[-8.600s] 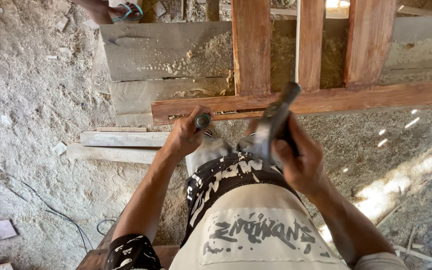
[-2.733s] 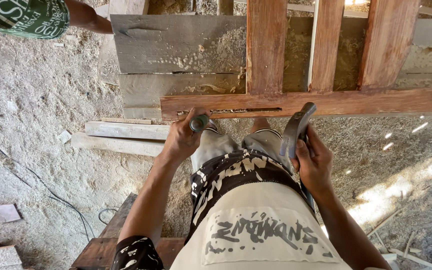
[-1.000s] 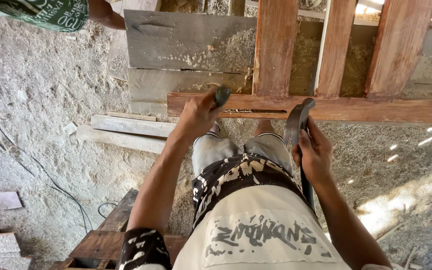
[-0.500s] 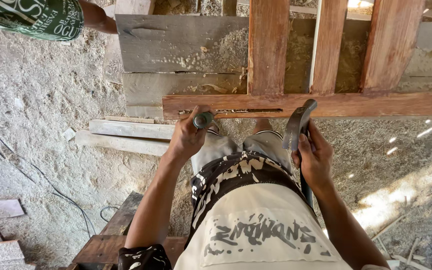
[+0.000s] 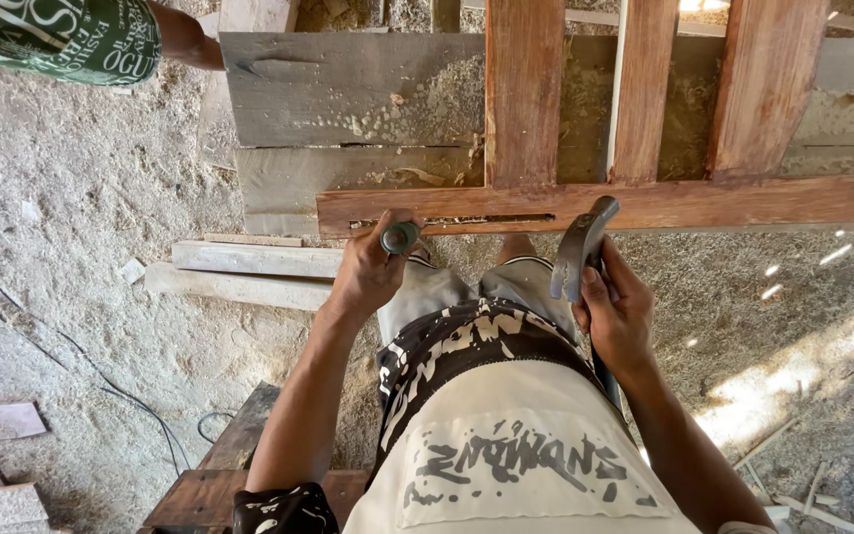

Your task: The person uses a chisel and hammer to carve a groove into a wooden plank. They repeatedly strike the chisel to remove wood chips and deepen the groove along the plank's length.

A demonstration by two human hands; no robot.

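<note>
Left hand [image 5: 368, 272]: fingers [image 5: 373, 237] wrapped tight round a chisel [image 5: 399, 237]. Only its round green butt showed above the fist, and the blade was hidden beyond the fingers, aimed at the slot in the reddish rail [image 5: 644, 203] just ahead of them.

Right hand [image 5: 617, 314]: fingers [image 5: 597, 297] shut on a hammer [image 5: 580, 247] high up near the head, with the handle running back under the palm. The head stood just short of the rail, to the right of the left-hand fingers and well apart from the chisel butt.

Judgement: the hammer looked steel-headed and top-heavy, so I would grip lower on the handle for swing. The chisel seemed stiff, with a smooth, possibly slippery handle, best held mid-handle below the butt. The rail was rigid wood.

A sawdust-covered floor [image 5: 101, 247] lay below. Another person's green sleeve [image 5: 61, 40] showed far beyond the left-hand fingers.
</note>
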